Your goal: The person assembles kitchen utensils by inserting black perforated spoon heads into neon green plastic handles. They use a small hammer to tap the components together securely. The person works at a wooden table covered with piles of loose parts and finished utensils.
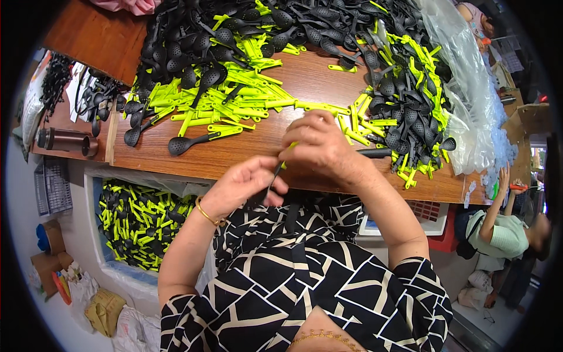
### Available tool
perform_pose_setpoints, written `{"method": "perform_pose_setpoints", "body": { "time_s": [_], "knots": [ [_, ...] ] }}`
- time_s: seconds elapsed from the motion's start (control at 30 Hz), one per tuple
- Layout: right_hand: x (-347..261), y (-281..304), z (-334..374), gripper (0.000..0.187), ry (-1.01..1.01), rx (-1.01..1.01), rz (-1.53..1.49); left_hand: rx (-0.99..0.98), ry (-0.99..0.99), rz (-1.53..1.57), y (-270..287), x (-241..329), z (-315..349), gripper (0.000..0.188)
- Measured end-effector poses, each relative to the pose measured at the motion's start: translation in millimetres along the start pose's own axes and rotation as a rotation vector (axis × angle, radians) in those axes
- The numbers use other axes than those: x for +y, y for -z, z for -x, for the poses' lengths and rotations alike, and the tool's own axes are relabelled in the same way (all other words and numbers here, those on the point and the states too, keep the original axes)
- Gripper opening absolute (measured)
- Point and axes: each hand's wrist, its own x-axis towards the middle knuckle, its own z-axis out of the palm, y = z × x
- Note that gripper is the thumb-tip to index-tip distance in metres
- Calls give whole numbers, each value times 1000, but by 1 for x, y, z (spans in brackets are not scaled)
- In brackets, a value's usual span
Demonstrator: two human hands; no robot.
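My left hand (249,180), with a gold bangle at the wrist, is closed on a dark spoon (256,200). Its bowl hangs below the palm, partly hidden, against my patterned clothing. At the table's front edge, my right hand (319,144) pinches a small lime-green handle (285,162), mostly covered by the fingers. The spoon's stem meets the handle between my hands; how far they fit together is hidden. Beyond my right hand lies a pile of loose lime-green handles (229,100). One black spoon with a green handle (190,142) lies at the pile's near left.
Heaps of black slotted spoons (322,26) fill the table's back. Spoons and green handles (410,111) crowd the right, beside clear plastic sheeting (469,100). Below left stands a lined tub of green-handled utensils (141,223). A brown flask (64,142) lies farther left. Another person (504,234) is at the far right.
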Motion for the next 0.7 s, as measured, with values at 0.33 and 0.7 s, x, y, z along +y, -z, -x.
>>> {"method": "perform_pose_setpoints", "body": {
  "time_s": [0.33,0.7],
  "knots": [
    [-17,-45,25,27,120,-237,-6,329,-155,-25,-16,-86,15,36],
    [132,-25,-31,17,-324,163,22,564,-199,-103,-12,-105,25,31]
  ]
}}
